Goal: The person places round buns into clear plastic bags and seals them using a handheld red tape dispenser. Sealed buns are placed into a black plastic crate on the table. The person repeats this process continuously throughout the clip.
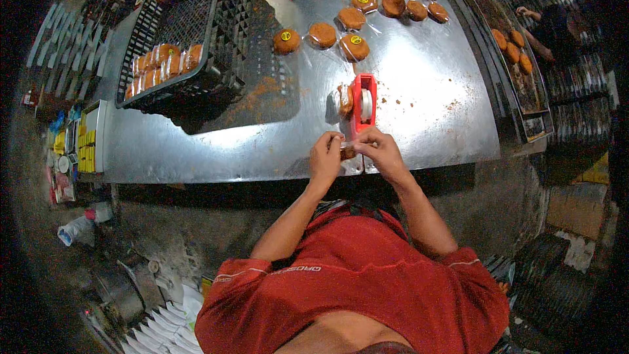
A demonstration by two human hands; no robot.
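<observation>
At the front edge of a metal table (236,157), my left hand (327,155) and my right hand (381,150) meet around a small brown baked item in clear wrap (347,151). Fingers of both hands pinch the wrap from its two sides, partly hiding it. Just beyond my hands stands a red tape dispenser (364,101) with a white roll in it. Against the dispenser's left side another wrapped baked item (345,99) rests on its edge. Farther back lie several round cakes in clear wrap (354,47), some bearing round yellow stickers.
On the left, a black plastic crate (167,86) holds rows of wrapped cakes (164,61). A baking tray (528,93) with several unwrapped cakes (512,52) lies at the right edge. Beyond it, a person's arm (538,44) shows. Crumbs (452,104) dot the tabletop.
</observation>
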